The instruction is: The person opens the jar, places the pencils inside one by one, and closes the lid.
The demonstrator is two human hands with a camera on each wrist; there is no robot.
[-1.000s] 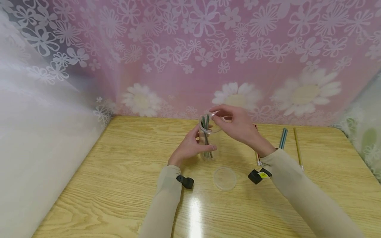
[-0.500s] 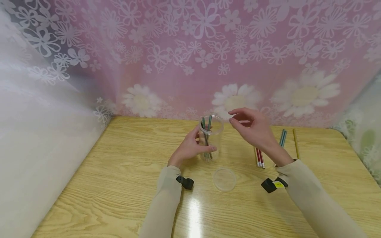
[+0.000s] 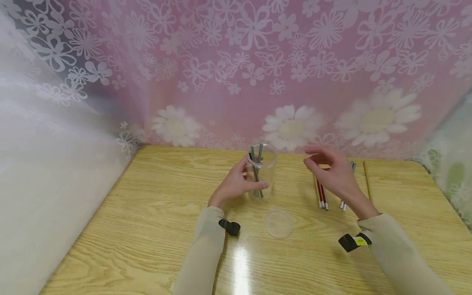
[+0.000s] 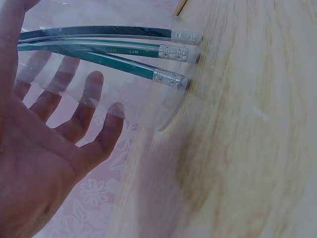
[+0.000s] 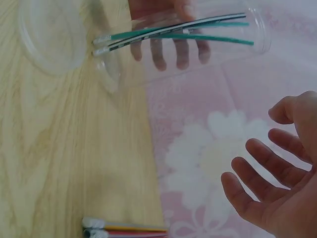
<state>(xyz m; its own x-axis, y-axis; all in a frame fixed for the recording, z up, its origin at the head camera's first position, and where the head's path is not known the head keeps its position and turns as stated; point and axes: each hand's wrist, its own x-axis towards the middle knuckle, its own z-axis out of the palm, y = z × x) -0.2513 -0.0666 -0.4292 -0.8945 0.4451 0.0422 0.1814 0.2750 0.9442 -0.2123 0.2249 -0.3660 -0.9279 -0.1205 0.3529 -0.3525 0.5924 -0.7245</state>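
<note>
My left hand (image 3: 234,182) grips a clear plastic jar (image 3: 268,176) from its left side, thumb across the front and fingers behind. Inside the jar lean a few pencils, green (image 5: 208,38) and black-striped (image 5: 178,27), eraser ends down in the left wrist view. The jar's mouth is uncovered. My right hand (image 3: 330,172) hovers to the right of the jar with loosely bent fingers and holds nothing. Below it on the table lie red pencils (image 3: 322,196) beside a yellowish one. Teal pencils (image 3: 343,205) are partly hidden behind that hand.
A round clear lid (image 3: 278,224) lies flat on the wooden table (image 3: 147,229) in front of the jar. Farther right rests a single yellow pencil (image 3: 368,182). A pink floral curtain (image 3: 221,94) hangs along the table's back edge.
My right hand has drawn away from the jar's mouth, moving right and slightly toward me, over the loose pencils. My left hand and the jar have stayed in place.
</note>
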